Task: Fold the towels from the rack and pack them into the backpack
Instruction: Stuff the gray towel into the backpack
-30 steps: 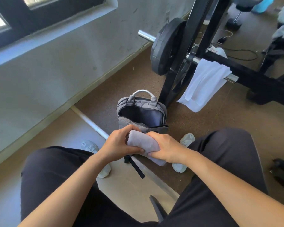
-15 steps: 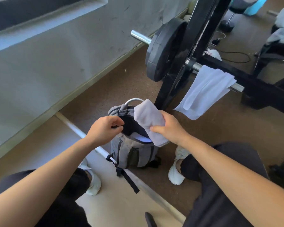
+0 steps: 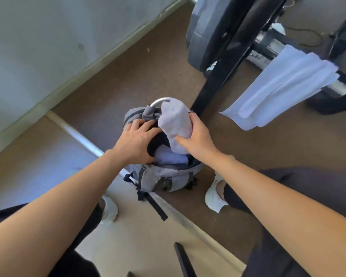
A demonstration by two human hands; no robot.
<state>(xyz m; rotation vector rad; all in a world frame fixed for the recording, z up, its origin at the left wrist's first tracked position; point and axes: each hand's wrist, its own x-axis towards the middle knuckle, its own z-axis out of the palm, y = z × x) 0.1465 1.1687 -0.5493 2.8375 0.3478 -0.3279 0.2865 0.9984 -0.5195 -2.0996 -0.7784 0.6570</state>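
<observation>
The packing step is in hand. A grey backpack (image 3: 164, 176) stands upright on the floor (image 3: 148, 72) between the person's feet, with its main compartment unzipped and gaping towards the camera. The left hand (image 3: 137, 141) is spread over the left rim of the opening, fingers splayed and pressed against the fabric, so that the mouth is held wide; nothing is enclosed in that grip. The right hand (image 3: 196, 134) is closed around a folded pale grey towel (image 3: 175, 124), which is held upright directly over the opening, its lower end just at the mouth and its upper end level with the metal carry handle (image 3: 160, 101). A folded white towel (image 3: 171, 157) is already seen lying inside the compartment. A further white towel (image 3: 282, 86) is draped, unfolded, over the chrome bar (image 3: 266, 49) of the weight rack (image 3: 224, 72) to the far right, well apart from the bag.

The task is judged partly complete: one towel packed, one at the point of entry, at least one left on the rack. The next move is judged to call for the grey towel to be lowered beside or on top of the white one while the opening is kept spread, then released without the fold being disturbed.
</observation>
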